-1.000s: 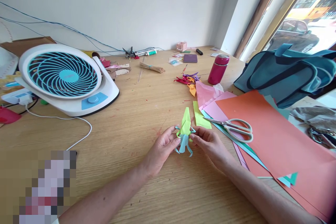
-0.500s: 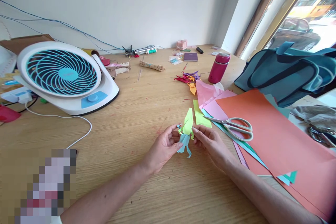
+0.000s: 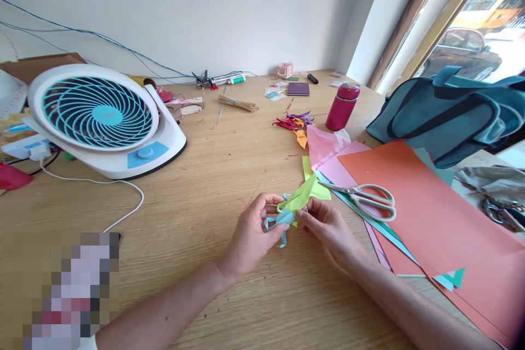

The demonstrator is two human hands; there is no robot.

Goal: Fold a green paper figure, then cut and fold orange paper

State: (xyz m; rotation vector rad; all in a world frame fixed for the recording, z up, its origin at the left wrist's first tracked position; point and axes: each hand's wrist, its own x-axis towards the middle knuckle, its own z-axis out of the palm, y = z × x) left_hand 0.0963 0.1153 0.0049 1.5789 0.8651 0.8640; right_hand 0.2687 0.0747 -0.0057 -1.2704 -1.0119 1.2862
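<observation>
Between my two hands is a small paper figure made of a blue paper piece (image 3: 284,219) and a yellow-green paper piece (image 3: 298,197), with thin curled strips hanging from it. My left hand (image 3: 253,228) pinches the blue part between thumb and fingers. My right hand (image 3: 328,227) grips the figure's right side with thumb and fingertips; what lies beneath those fingers is hidden. Just behind, a flat yellow-green paper strip (image 3: 320,190) rests on the table, partly overlapped by the figure. Scissors (image 3: 371,200) lie closed on coloured sheets to the right.
Orange paper sheets (image 3: 410,197) cover the table's right side, beside a teal bag (image 3: 443,115). A magenta bottle (image 3: 343,106) stands behind paper scraps (image 3: 296,123). A white fan (image 3: 102,115) with a cable (image 3: 141,197) occupies the left. Bundled sticks (image 3: 237,103) lie farther back.
The paper figure has turned, so its yellow-green part now points up and right instead of upright. My left hand has shifted slightly left; my right hand stays close to the figure.
</observation>
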